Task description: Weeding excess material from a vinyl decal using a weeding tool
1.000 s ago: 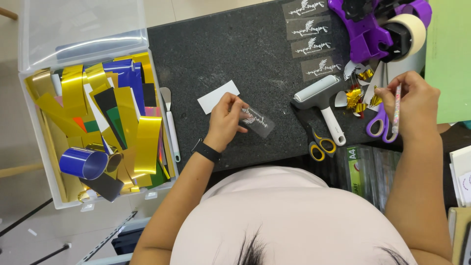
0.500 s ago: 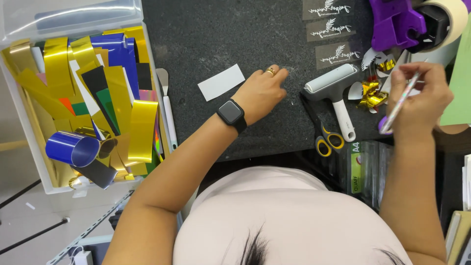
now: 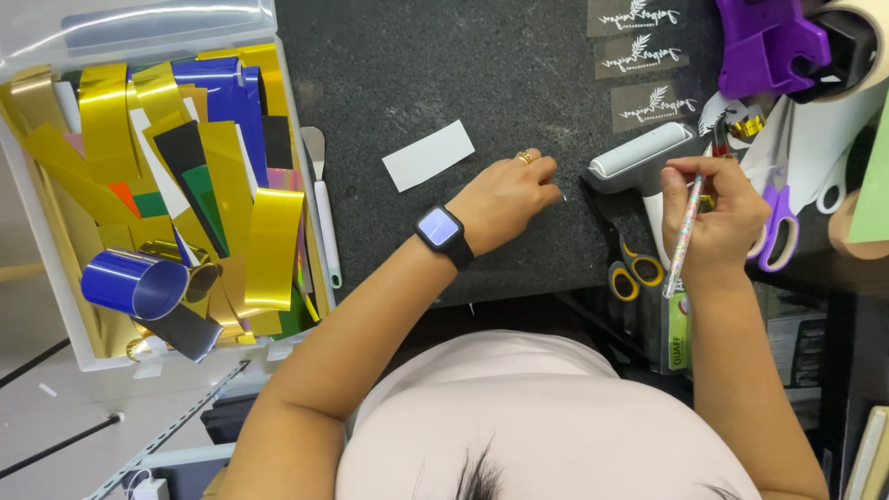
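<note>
My left hand (image 3: 505,197) rests palm down on the black mat (image 3: 417,65), fingers curled under; a dark watch (image 3: 440,230) is on the wrist. Anything beneath the fingers is hidden. My right hand (image 3: 718,218) grips a thin glittery pen-like tool (image 3: 683,239), its tip pointing up beside a white roller (image 3: 639,153). The two hands are about a hand's width apart, with the roller's handle between them. A white rectangular card (image 3: 428,155) lies just left of my left hand.
A clear bin (image 3: 42,268) of gold, blue and black foil strips and a blue foil roll (image 3: 134,282) sits at left. A white-handled scraper (image 3: 324,213), yellow scissors (image 3: 634,273), purple scissors (image 3: 773,231), clear printed stickers (image 3: 639,102) and a purple tape dispenser (image 3: 769,42) surround the hands.
My left hand, which held a small clear printed piece, has turned palm down onto the mat nearer the roller. My right hand moved left with the pen-like tool.
</note>
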